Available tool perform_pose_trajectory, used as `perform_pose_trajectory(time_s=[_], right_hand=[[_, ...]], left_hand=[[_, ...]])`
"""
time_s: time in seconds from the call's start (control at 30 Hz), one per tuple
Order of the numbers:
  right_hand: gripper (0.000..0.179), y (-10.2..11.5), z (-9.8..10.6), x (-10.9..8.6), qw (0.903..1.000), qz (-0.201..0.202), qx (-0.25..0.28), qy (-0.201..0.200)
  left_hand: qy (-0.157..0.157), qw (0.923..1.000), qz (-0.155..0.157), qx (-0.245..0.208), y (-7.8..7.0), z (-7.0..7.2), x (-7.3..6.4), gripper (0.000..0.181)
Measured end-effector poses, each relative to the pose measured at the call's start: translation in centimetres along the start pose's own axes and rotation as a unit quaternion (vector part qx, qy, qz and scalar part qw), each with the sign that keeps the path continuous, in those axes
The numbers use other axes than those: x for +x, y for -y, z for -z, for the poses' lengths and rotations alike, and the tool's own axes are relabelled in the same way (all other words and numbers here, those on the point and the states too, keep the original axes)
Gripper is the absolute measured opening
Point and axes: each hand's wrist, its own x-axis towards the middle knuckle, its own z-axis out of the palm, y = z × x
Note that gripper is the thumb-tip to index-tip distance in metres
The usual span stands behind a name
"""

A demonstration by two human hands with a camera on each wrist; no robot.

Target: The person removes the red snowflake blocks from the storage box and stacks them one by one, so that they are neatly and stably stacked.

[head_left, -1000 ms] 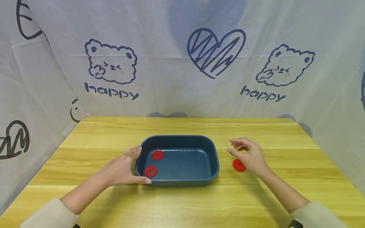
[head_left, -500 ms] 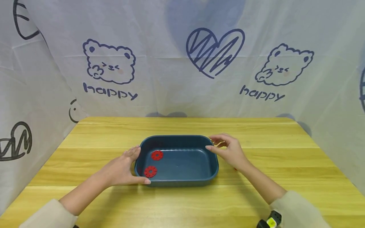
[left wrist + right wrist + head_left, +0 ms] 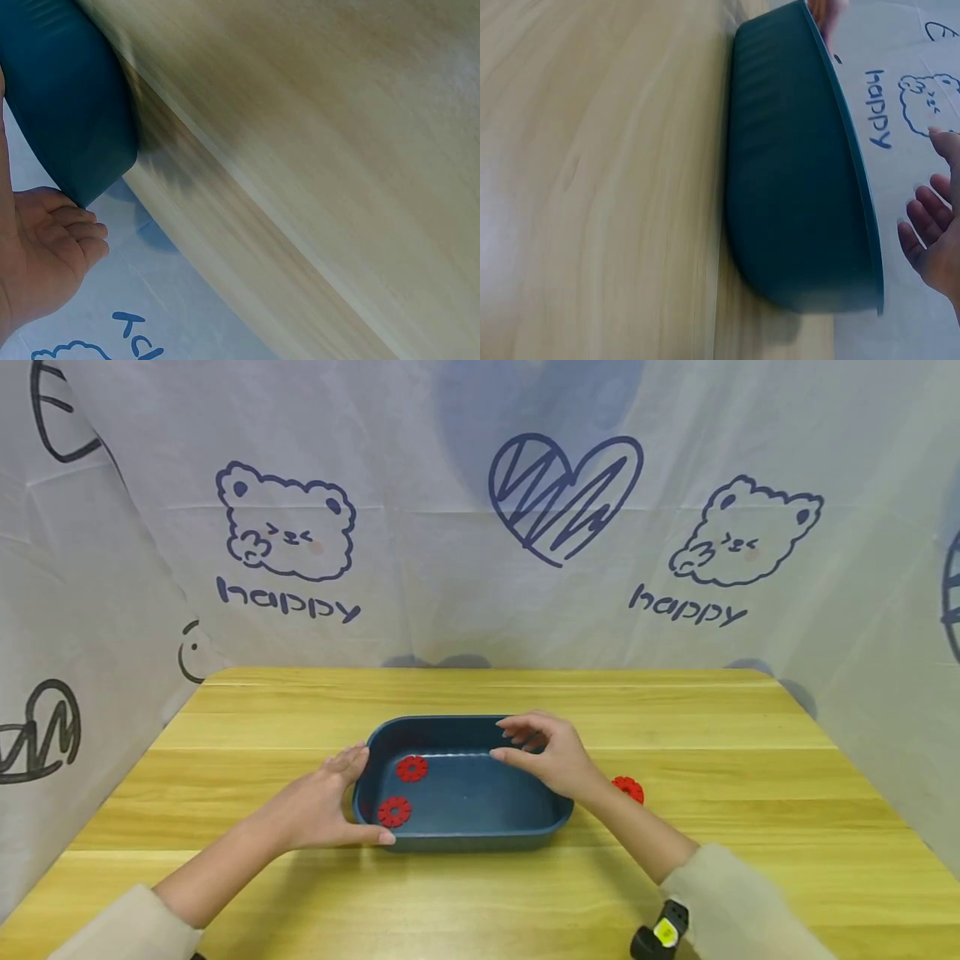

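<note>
A dark blue rectangular plastic box stands on the table. My left hand holds its left end, thumb along the front rim and fingers by the back left corner; the left wrist view shows those fingers bent against the box. Two red notched building discs lie flat inside, toward the left. Over the box's right part hovers my right hand, fingers loosely bent and apart from the thumb, with nothing visible between them. Another red notched disc lies on the table right of the box, partly hidden by the right forearm.
The wooden table extends on every side of the box. A white cloth with blue bear and heart drawings hangs behind it and at both sides. A dark device with a yellow patch is at the right wrist.
From near the disc on the right, my right hand has moved left to over the box, still with nothing visible in it. The left hand and box stay in place.
</note>
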Motion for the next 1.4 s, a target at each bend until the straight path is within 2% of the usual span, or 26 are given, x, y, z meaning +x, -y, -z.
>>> perform_pose_trajectory(time_s=[0.37,0.7,0.9,1.17,1.4], right_hand=[[0.033,0.5,-2.6,1.0,0.9992,-0.008,0.022,0.033],[0.032,0.5,-5.1,1.7,0.9974,0.012,0.041,0.057],[0.035,0.5,-6.8,2.4,0.9963,-0.001,0.045,0.074],[0.037,0.6,-9.0,3.4,0.9932,-0.013,0.012,0.115],[0.037,0.6,-10.7,3.9,0.9816,-0.027,-0.044,0.184]], left_hand=[[-0.002,1.0000,0.001,-0.001,-0.2,0.0,-0.1,0.116],[-0.005,1.0000,-0.003,-0.003,-0.2,-0.2,0.0,0.116],[-0.001,1.0000,-0.003,-0.006,-0.1,-0.2,0.1,0.116],[0.007,0.9999,-0.010,0.004,-0.1,0.0,0.2,0.116],[0.008,0.9999,-0.012,0.002,0.0,0.0,0.1,0.114]])
